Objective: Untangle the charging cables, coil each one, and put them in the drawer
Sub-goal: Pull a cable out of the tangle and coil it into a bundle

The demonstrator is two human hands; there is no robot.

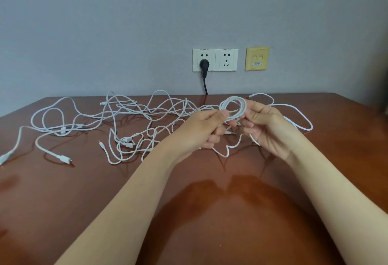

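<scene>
Here, the left hand (206, 129) and the right hand (266, 126) both pinched the small white coil (233, 107) just above the table (189, 201), probably to keep its loops from springing open, while the other cables (134, 113) lay in a tangle behind, not yet sorted.

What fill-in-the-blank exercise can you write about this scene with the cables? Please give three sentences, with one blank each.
1. The left hand and the right hand together hold a small ____ of white cable.
2. The black plug sits in the ____ of the two white sockets.
3. The yellow wall plate is to the ____ of the sockets.
Missing words: coil; left; right.
</scene>
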